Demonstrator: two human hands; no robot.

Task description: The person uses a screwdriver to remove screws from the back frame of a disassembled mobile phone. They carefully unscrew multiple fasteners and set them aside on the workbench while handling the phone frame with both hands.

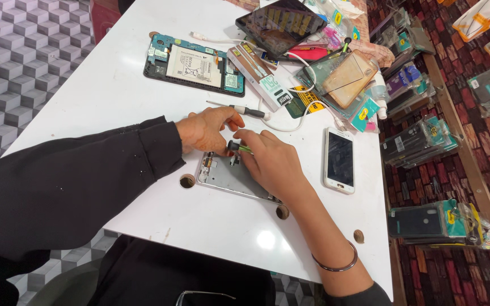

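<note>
A small screwdriver with a black and green handle [238, 148] is pinched closed between the fingers of the right hand [270, 164] and is held upright over the top edge of an opened silver-grey phone chassis [225, 175], which lies flat on the white table [114, 90] directly below both hands. The left hand [205, 129] is curled beside the tool's top, its fingertips touching or nearly touching it; whether anything is held in it cannot be told.

Risks noted:
- The tip could slip from a screw head if the driver is tilted, and the board could be scratched.
- The chassis is steadied only lightly and could rotate under torque.
- A loosened screw could roll into the round hole in the tabletop [187, 181] just beside the chassis.
- A second white phone [339, 160] lies near the right wrist and could be knocked.
</note>
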